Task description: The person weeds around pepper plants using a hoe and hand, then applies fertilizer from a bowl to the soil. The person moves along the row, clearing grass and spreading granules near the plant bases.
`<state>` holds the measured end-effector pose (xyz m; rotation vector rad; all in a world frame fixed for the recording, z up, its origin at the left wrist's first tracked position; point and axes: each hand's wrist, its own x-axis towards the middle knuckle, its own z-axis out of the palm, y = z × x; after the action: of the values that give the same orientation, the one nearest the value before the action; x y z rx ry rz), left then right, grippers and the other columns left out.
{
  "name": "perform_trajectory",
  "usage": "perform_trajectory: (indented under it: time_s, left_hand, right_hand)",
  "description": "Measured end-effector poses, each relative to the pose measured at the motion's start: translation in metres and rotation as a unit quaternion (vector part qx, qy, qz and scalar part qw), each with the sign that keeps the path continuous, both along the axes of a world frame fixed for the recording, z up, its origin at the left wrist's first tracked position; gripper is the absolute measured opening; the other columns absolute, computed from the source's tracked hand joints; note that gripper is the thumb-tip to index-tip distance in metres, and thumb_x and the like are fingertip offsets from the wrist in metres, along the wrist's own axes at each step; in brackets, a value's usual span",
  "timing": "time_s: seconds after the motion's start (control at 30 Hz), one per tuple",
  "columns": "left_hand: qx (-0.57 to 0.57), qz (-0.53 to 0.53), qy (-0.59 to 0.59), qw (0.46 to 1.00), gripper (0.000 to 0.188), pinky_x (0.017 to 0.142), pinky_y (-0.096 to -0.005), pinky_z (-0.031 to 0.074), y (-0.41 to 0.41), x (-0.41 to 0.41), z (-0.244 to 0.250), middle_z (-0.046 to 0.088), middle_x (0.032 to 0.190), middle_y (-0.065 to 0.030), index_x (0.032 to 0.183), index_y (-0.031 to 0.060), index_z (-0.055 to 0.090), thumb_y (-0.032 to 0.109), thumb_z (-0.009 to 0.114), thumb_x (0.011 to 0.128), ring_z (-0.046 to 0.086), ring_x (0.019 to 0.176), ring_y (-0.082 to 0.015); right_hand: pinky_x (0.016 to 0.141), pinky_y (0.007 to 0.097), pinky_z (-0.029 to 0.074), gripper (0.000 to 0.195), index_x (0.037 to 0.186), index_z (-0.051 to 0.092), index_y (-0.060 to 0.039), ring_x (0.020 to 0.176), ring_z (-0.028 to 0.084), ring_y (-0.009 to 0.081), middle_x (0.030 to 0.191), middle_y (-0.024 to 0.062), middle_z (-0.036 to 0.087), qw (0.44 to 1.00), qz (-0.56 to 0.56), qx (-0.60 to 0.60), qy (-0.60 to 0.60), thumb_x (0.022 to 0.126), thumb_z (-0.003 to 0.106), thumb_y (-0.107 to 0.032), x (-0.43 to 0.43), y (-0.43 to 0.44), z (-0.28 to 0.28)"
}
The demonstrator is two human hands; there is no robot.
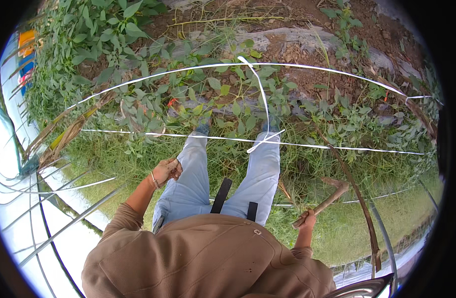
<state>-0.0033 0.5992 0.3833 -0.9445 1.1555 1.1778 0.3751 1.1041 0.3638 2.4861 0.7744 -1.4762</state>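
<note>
My right hand (pixel 307 219) is closed around the wooden handle of a short hoe-like tool (pixel 331 199). Its brown, angled head points away over the grass, and the handle's butt sticks out behind my fist. My left hand (pixel 167 170) hangs beside my left trouser leg (pixel 190 164) with soil-stained fingers curled in. No object shows in it; whether it touches the cloth is unclear. A bracelet circles that wrist. White twine (pixel 228 139) runs across at my shins, tied by an upright piece to a higher white strand (pixel 213 66).
Leafy green plants (pixel 235 100) surround my feet, with brown soil (pixel 306 82) and torn plastic mulch film (pixel 287 35) beyond. A dry stalk (pixel 66 143) stands left, a thin wooden stake (pixel 356 186) right. Metal wires or rods (pixel 69 225) and white sheeting line the left side.
</note>
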Motion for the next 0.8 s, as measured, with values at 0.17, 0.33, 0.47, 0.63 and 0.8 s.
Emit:
perform_trajectory:
  time_s: [0.17,0.33,0.47,0.63,0.8]
  left_hand:
    - [-0.068,0.194,0.024,0.978,0.029,0.051,-0.0275,0.04,-0.134,0.04,-0.013,0.051,0.068,-0.0061,0.079,0.0034,0.049,0.026,0.039,0.094,0.047,0.056,-0.0147]
    - [-0.085,0.378,0.0,0.922,0.023,0.049,-0.0277,0.037,-0.233,0.058,-0.071,0.05,0.069,-0.0051,0.083,0.0048,0.049,0.022,0.038,0.094,0.043,0.055,-0.0148]
    - [-0.11,0.416,0.012,0.903,0.017,0.045,-0.0298,0.037,-0.312,0.097,-0.157,0.052,0.07,-0.005,0.088,0.0049,0.05,0.019,0.041,0.092,0.047,0.056,-0.0158]
    - [-0.232,0.333,0.073,0.911,0.023,0.055,-0.0359,0.05,-0.374,0.124,-0.219,0.06,0.083,-0.0069,0.108,0.0055,0.05,0.018,0.049,0.088,0.06,0.074,-0.0224]
    - [-0.163,0.49,0.102,0.85,0.03,0.051,-0.0359,0.047,-0.272,0.034,-0.182,0.059,0.077,-0.0066,0.115,0.0095,0.044,0.021,0.051,0.088,0.057,0.065,-0.0189]
  right_hand:
    - [0.033,0.0344,0.038,0.016,0.073,0.046,-0.0015,0.036,0.045,0.0182,0.051,0.0073,0.046,0.913,0.319,-0.106,-0.229,0.071,0.061,-0.009,0.043,-0.037,0.046]
    - [0.032,0.0369,0.043,0.022,0.076,0.055,0.0047,0.04,0.055,0.0231,0.053,0.0116,0.054,0.735,0.572,-0.225,-0.287,0.068,0.066,-0.012,0.036,-0.069,0.062]
    - [0.034,0.0372,0.047,0.027,0.078,0.057,0.0071,0.041,0.057,0.0254,0.057,0.0155,0.057,0.633,0.684,-0.196,-0.304,0.067,0.067,-0.014,-0.031,-0.122,0.078]
    - [0.036,0.0359,0.048,0.024,0.076,0.058,0.0051,0.042,0.058,0.0244,0.059,0.0148,0.058,0.606,0.735,-0.143,-0.268,0.067,0.067,-0.015,-0.08,-0.157,0.092]
    - [0.036,0.0352,0.047,0.023,0.074,0.057,0.0037,0.042,0.057,0.0221,0.056,0.0123,0.057,0.636,0.698,-0.059,-0.322,0.067,0.066,-0.016,-0.062,-0.13,0.136]
